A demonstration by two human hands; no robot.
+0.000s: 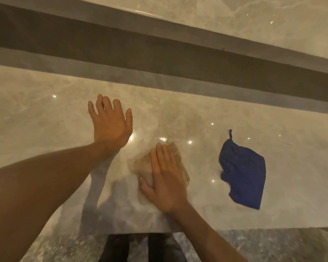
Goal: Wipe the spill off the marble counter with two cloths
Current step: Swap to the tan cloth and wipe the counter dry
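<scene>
Marble counter (45, 114): right hand (165, 182) flat on beige cloth (146, 165)

A dark recessed band (159, 59) runs behind, under a pale stone ledge (254, 21). Below, speckled grey floor (273, 246), perhaps granite. Warm light glints.

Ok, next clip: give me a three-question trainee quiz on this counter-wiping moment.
1. True or false: the blue cloth is being held.
2. Which hand presses the beige cloth? A) left B) right C) both
3. Fill in: the left hand has its fingers ____ above the marble counter.

Key: 1. False, it lies alone, to the right of the right hand. 2. B. 3. spread; whether it touches the counter cannot be told.
</scene>
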